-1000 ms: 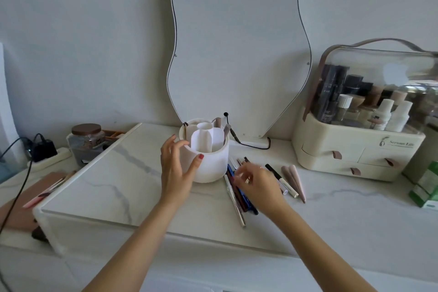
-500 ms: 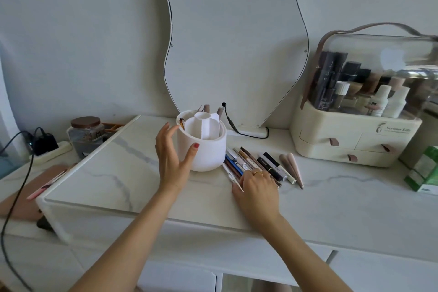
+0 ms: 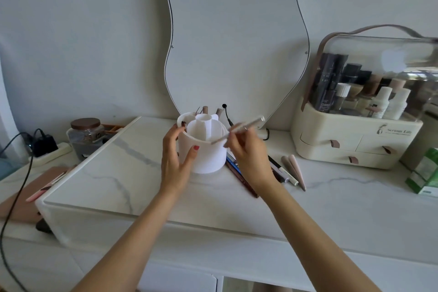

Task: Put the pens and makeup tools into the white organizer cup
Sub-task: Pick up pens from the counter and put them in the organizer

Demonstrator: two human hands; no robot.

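The white organizer cup (image 3: 208,156) stands on the marble top in the middle, with a few brown-tipped tools sticking up at its back. My left hand (image 3: 176,159) grips the cup's left side, thumb on its front. My right hand (image 3: 251,156) holds a slim white pen (image 3: 239,129) tilted over the cup's right rim, its lower end near the rim. Several pens and pencils (image 3: 241,178) lie on the table to the right of the cup, partly hidden by my right hand. Two pink tapered tools (image 3: 295,169) lie beside them.
A wavy mirror (image 3: 237,38) leans on the wall behind the cup, a black cable running at its foot. A cream cosmetics case (image 3: 355,142) with drawers stands at the right, a green box (image 3: 426,173) beyond it. A brown-lidded jar (image 3: 85,135) and a power strip sit at the left.
My right hand has lifted off the pile of pens on the table with a white pen and brought it up over the cup's rim. My left hand stays on the cup.
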